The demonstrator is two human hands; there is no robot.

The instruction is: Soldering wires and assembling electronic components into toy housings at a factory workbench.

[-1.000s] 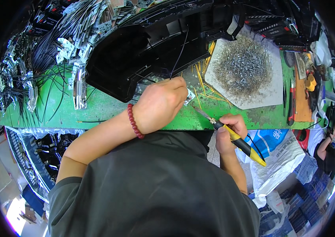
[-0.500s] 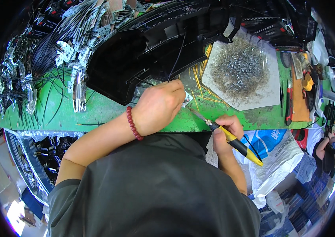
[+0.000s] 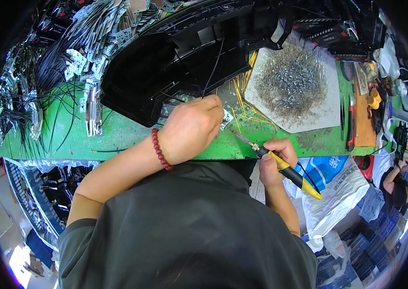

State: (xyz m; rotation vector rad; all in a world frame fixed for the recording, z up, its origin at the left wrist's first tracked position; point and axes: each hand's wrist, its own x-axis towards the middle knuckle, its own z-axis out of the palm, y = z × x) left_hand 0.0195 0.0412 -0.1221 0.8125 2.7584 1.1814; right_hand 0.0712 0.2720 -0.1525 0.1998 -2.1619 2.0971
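My right hand grips a yellow and black soldering iron, its metal tip aimed left and up at the bench. Just short of that tip, a small whitish circuit board pokes out beside my left hand. The left fingers are bent and closed, seen from the back of the hand, so what they pinch is hidden. A thin dark wire runs from a large black plastic housing down to the left fingers. The housing lies open side up, just beyond my left hand.
Yellow solder sticks lie beside a pale board heaped with metal bits. Stacked circuit boards and plates and black wires crowd the left of the green bench. Red-handled tools lie right. A person is at far right.
The iron's tip has shifted very slightly left, and the black housing sits a touch further left in the picture. Both hands keep nearly the same pose.
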